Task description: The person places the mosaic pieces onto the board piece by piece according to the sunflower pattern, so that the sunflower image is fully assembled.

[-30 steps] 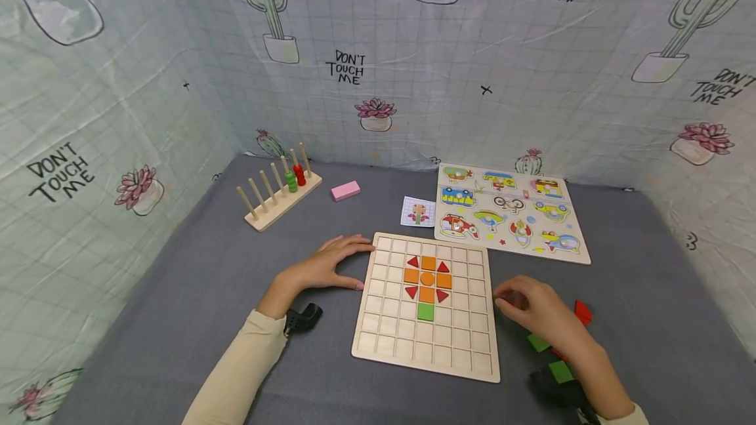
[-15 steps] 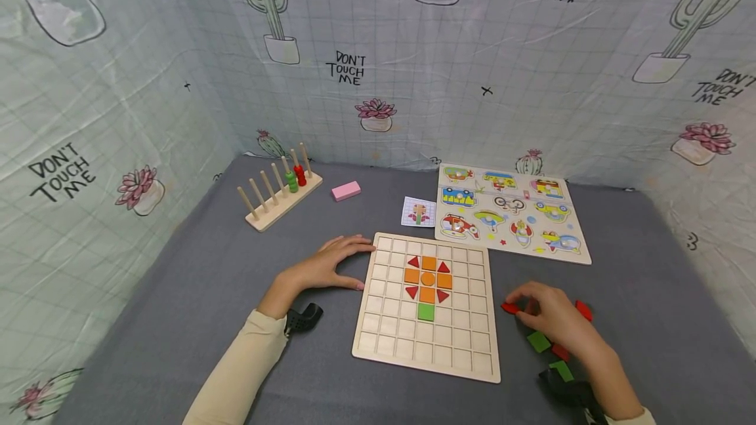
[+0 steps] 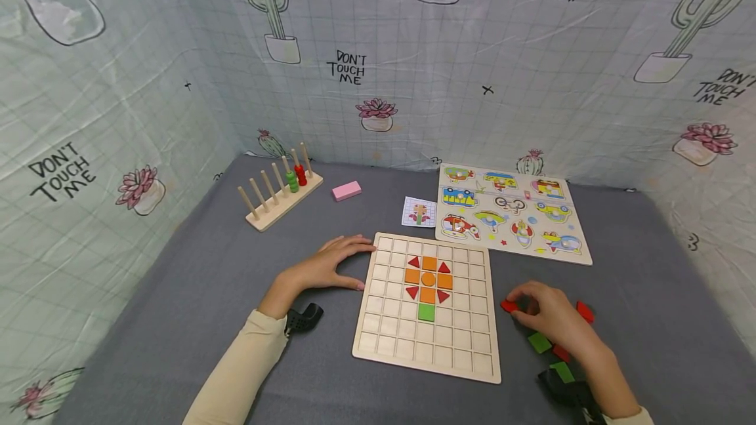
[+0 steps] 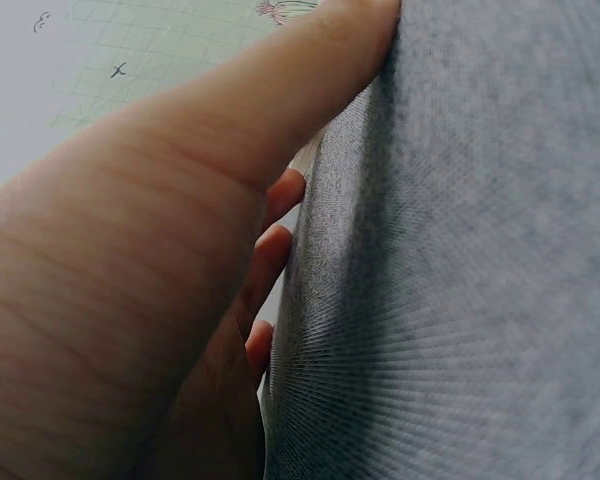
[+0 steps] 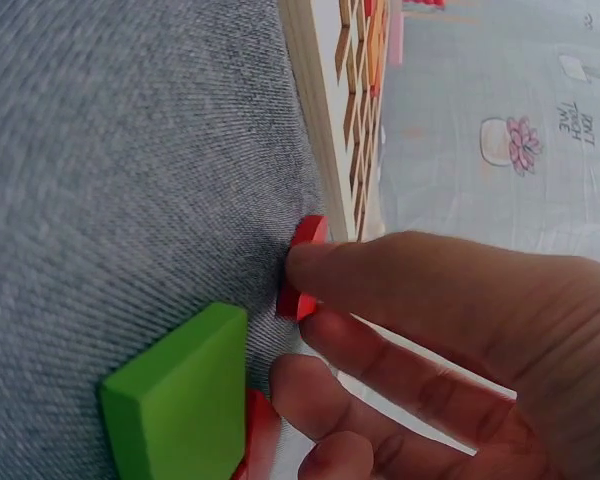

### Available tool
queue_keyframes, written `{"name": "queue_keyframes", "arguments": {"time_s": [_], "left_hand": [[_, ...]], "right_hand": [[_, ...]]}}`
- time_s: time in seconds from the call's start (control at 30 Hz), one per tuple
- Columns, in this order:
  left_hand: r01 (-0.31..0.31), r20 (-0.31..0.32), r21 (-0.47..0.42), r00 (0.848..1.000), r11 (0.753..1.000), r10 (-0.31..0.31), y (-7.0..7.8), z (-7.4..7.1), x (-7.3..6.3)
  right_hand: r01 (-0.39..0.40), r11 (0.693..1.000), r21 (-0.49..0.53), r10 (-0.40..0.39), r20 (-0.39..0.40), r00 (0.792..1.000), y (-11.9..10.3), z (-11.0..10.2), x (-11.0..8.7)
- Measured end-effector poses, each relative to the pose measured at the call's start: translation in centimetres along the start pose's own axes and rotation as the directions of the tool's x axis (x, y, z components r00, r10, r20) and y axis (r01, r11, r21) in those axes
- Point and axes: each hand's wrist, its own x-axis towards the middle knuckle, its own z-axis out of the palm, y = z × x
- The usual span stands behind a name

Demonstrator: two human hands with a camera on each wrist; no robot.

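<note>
My L hand (image 3: pixel 325 266) is spread, thumb & index at the L edge of a pale wooden grid board (image 3: pixel 404 348), prob. steadying it. On the bd: flat orange squares (image 3: pixel 429 263) round an orange disc (image 3: pixel 428 279), small red triangles (image 3: pixel 444 267) at the corners, one green square tile (image 3: pixel 426 312) below. R of it, on or just above the grey cloth (image 3: pixel 195 248) (can't tell which), is a flat red piece (image 3: pixel 507 305), outline part-hidden, pinched btwn thumb & index of my R hand (image 3: pixel 552 313). I'd judge the step in hand = taking up that red pc; next move calls for a firm, level pinch & a low carry L over the bd rim. Around, again from L: pale wooden peg rack (image 3: pixel 289 199), well apart; pink oblong block (image 3: pixel 346 191); small white gridded card w/ flower picture (image 3: pixel 419 212), just beyond the bd; wooden vehicle-picture puzzle (image 3: pixel 484 241) by its far R corner. None blocks the way. Nearest nuisance: flat green four-sided pieces (image 3: pixel 540 343) & two more red pieces (image 3: pixel 585 311) under/beside my R hand, easily knocked, I'd guess.
</note>
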Motion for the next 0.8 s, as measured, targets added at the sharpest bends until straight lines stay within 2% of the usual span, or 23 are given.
{"name": "queue_keyframes", "arguments": {"time_s": [0.23,0.4,0.53,0.8], "left_hand": [[-0.001,-0.002,0.004,1.0,1.0,0.001,-0.07,0.03,0.01],[0.002,0.0,0.001,1.0,1.0,-0.002,0.03,-0.04,-0.01],[0.0,0.0,-0.001,1.0,1.0,0.0,0.15,-0.1,-0.03],[0.013,0.004,0.0,1.0,1.0,-0.013,0.09,-0.08,0.0]], "right_hand": [[-0.026,1.0,0.016,0.026,-0.03,0.999,-0.2,0.27,-0.01],[0.04,0.999,0.009,-0.039,-0.058,0.998,-0.02,0.19,-0.2],[0.098,0.995,0.027,-0.097,-0.023,0.995,0.13,0.1,-0.38],[0.109,0.993,0.052,-0.111,0.023,0.994,0.13,0.03,-0.19]]}}
